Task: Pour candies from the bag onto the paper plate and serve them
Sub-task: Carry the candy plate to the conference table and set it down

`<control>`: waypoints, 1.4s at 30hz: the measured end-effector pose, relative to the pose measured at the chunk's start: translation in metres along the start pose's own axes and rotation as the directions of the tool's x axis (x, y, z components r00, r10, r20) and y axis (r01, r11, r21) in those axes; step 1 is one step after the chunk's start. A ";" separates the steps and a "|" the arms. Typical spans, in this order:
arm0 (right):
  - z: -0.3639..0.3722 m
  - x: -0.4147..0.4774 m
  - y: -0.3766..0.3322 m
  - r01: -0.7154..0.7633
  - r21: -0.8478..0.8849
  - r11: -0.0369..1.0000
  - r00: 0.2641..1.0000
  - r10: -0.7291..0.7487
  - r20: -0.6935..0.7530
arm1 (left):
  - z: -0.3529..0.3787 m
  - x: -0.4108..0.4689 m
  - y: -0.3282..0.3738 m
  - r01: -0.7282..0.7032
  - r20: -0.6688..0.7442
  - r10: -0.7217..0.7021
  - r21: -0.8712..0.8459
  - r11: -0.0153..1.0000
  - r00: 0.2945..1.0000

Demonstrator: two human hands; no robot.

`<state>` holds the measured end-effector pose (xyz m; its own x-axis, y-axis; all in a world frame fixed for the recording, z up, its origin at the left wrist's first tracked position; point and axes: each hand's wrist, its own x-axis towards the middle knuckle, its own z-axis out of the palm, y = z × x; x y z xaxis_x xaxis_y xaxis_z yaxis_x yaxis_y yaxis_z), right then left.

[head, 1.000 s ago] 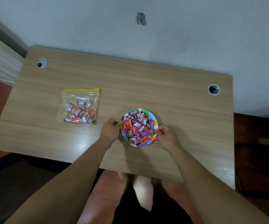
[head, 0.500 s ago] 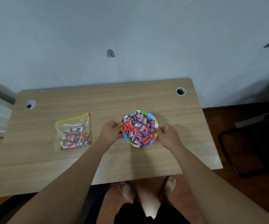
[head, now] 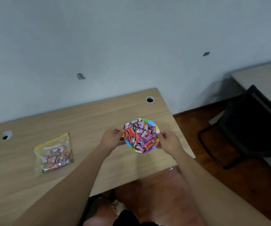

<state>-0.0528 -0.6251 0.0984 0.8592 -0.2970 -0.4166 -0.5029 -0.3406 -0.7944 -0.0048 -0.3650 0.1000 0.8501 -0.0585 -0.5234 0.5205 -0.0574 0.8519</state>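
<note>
A colourful paper plate [head: 152,123] heaped with red, purple and dark wrapped candies [head: 139,136] is held over the right part of the wooden table [head: 90,118]. My left hand [head: 111,139] grips its left rim and my right hand [head: 169,141] grips its right rim. I cannot tell whether the plate touches the table. A clear zip bag [head: 54,154] with a yellow seal lies flat on the table to the left, with several candies left inside.
The table has two round cable holes [head: 150,99] [head: 6,135] and stands against a pale wall. A black chair [head: 252,126] and a second table edge [head: 262,74] stand to the right on the dark red floor. My bare feet show below the table's front edge.
The view has swung up and to the right, so the table and bag sit further left. Both hands keep hold of the plate, which seems to have moved toward the table's right side.
</note>
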 end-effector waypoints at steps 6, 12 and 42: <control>-0.073 -0.031 0.032 0.006 0.003 1.000 0.998 -0.005 -0.065 | 0.071 -0.037 -0.001 -0.018 0.071 0.017 0.010 1.000 0.997; -0.151 -0.072 0.077 -0.001 -0.038 0.999 0.990 -0.005 -0.143 | 0.153 -0.075 -0.007 -0.038 0.140 0.033 0.034 0.999 0.990; -0.503 -0.261 0.341 -0.128 0.284 0.950 0.719 0.286 -0.633 | 0.622 -0.228 -0.044 -0.220 0.643 -0.076 0.368 0.904 0.762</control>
<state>-0.4959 -1.1124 0.1582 0.4148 -0.8757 -0.2471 -0.5607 -0.0322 -0.8274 -0.2713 -0.9690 0.1710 0.5570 -0.6809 -0.4755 0.2542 -0.4054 0.8781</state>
